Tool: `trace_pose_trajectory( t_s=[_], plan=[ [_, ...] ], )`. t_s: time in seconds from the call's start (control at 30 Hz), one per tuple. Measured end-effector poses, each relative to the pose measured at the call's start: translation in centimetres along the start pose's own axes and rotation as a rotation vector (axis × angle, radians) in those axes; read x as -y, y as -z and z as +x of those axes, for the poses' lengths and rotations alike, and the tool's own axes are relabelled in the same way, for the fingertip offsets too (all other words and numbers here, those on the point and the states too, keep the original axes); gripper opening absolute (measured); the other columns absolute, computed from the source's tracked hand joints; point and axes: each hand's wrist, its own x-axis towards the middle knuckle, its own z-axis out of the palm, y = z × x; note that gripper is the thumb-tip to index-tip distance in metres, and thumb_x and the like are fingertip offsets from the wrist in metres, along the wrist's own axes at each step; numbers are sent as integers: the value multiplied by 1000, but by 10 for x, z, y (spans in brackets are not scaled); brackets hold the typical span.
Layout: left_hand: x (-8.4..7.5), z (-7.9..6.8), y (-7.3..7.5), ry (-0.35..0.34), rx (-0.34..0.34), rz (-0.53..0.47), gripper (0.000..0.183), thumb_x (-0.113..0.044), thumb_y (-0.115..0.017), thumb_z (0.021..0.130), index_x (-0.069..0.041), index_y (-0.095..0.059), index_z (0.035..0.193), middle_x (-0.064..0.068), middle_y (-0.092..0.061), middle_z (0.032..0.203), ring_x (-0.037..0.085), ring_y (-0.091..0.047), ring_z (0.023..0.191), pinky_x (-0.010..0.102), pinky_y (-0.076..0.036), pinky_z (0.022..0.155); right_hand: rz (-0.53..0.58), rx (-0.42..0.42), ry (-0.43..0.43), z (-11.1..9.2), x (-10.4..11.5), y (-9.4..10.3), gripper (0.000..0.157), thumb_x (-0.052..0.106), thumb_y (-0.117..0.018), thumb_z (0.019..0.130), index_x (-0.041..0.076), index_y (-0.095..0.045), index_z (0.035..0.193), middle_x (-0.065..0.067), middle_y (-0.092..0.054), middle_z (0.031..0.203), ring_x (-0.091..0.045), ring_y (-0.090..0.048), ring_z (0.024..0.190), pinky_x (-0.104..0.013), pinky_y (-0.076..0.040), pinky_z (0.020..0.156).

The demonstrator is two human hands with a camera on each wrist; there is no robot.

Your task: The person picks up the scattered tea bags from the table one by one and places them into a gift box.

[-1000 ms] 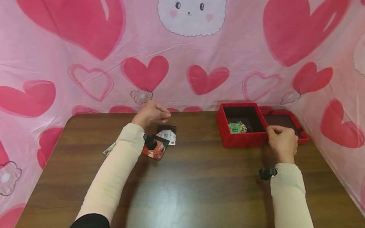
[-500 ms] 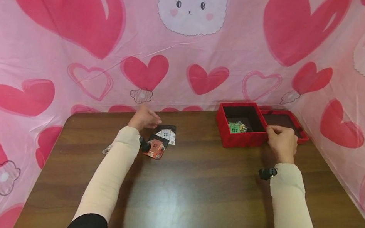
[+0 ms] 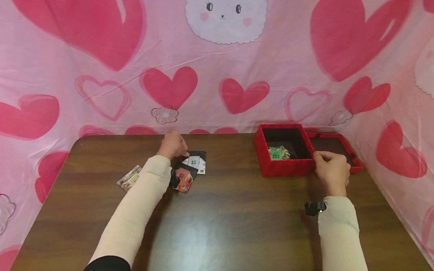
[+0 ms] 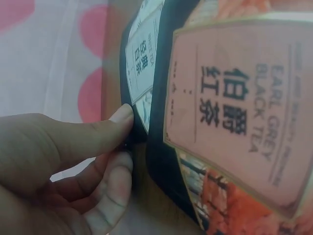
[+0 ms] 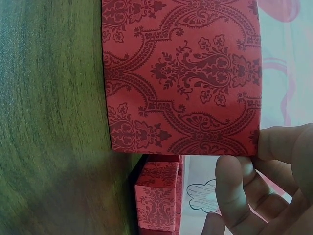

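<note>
At the left of the table, my left hand (image 3: 172, 146) pinches the near corner of a white tea sachet (image 4: 142, 61) between thumb and curled fingers. The sachet has a black border and lies flat. An Earl Grey black tea sachet (image 4: 230, 112), orange with a pink label, lies right beside it, nearer to me, overlapping it in the head view. My right hand (image 3: 333, 172) holds the near right corner of an open red patterned box (image 3: 285, 167) between thumb and fingers. Inside the box lies a green sachet (image 3: 279, 153) with others partly hidden.
The red box lid (image 3: 325, 145), dark inside, lies against the box's right side. Another sachet (image 3: 129, 178) lies left of my left forearm, partly covered by it. A pink heart-printed cloth (image 3: 245, 51) hangs behind the wooden table (image 3: 237, 231).
My left hand has come down from above the sachets onto the white tea sachet's corner. More of the leftmost sachet shows now. My right hand stays at the box.
</note>
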Motion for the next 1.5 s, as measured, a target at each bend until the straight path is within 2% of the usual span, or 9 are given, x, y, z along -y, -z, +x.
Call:
trace_pose_trajectory(
  t_s=[0.3, 0.4, 0.6, 0.8, 0.97, 1.07, 1.2, 1.33, 1.5],
  plan=[
    [-1, 3, 2, 24, 51, -11, 13, -10, -86, 79, -1, -77, 77, 9, -67, 69, 24, -58, 66, 38, -52, 65, 0, -7, 4, -2, 2, 2, 39, 46, -56, 98, 20, -77, 118, -6, -76, 83, -44, -55, 115, -61, -44, 83],
    [-1, 2, 1, 23, 44, -15, 12, -8, -86, 79, -1, -77, 77, 11, -68, 72, 27, -59, 72, 41, -54, 70, -4, -10, 10, -2, 2, 2, 39, 45, -56, 99, 19, -77, 118, -6, -76, 82, -44, -56, 114, -61, -44, 83],
    [-2, 0, -1, -9, -45, -6, 16, -8, -89, 76, -1, -75, 77, 12, -70, 83, 39, -61, 95, 53, -51, 92, -10, -17, 24, -2, 2, 3, 39, 44, -55, 99, 18, -77, 118, -9, -76, 84, -44, -55, 114, -61, -44, 84],
    [-2, 0, -1, -81, -38, -25, 17, -10, -82, 82, 0, -72, 72, 11, -69, 73, 34, -61, 86, 50, -53, 85, -10, -36, 22, 1, 2, 7, 40, 45, -55, 99, 18, -76, 119, -11, -75, 85, -46, -54, 116, -63, -43, 85],
    [3, -3, 2, -51, -14, -24, 17, -10, -79, 84, 1, -73, 72, 10, -68, 72, 31, -59, 82, 46, -54, 80, -26, -2, 21, -1, 0, 3, 40, 45, -54, 99, 18, -76, 120, -9, -75, 83, -45, -53, 118, -64, -43, 86],
    [6, -3, 4, -45, -2, -104, 14, -6, -77, 86, 3, -74, 75, 13, -71, 77, 27, -61, 75, 41, -57, 73, -15, -8, 19, -2, 0, 1, 39, 45, -55, 99, 18, -76, 119, -8, -75, 81, -45, -52, 118, -64, -43, 86],
    [8, -3, 11, -52, 42, -290, 6, 4, -75, 87, 10, -74, 89, 20, -72, 89, 22, -64, 69, 36, -62, 68, -4, -17, 18, -3, 1, 1, 38, 44, -56, 99, 18, -76, 119, -9, -75, 82, -45, -53, 117, -64, -42, 86],
    [11, -3, 19, -17, 82, -440, 16, 11, -71, 88, 14, -72, 104, 23, -71, 96, 20, -65, 70, 32, -62, 68, -2, -14, 14, -3, 2, 1, 38, 44, -56, 99, 19, -76, 119, -8, -75, 82, -44, -53, 118, -64, -42, 86],
    [13, -2, 26, 76, 37, -629, 21, 11, -65, 92, 15, -69, 112, 19, -68, 96, 13, -62, 66, 24, -60, 64, -1, -11, 9, -3, 2, 0, 39, 45, -55, 98, 19, -76, 119, -7, -75, 82, -45, -52, 119, -64, -42, 85]
  ],
)
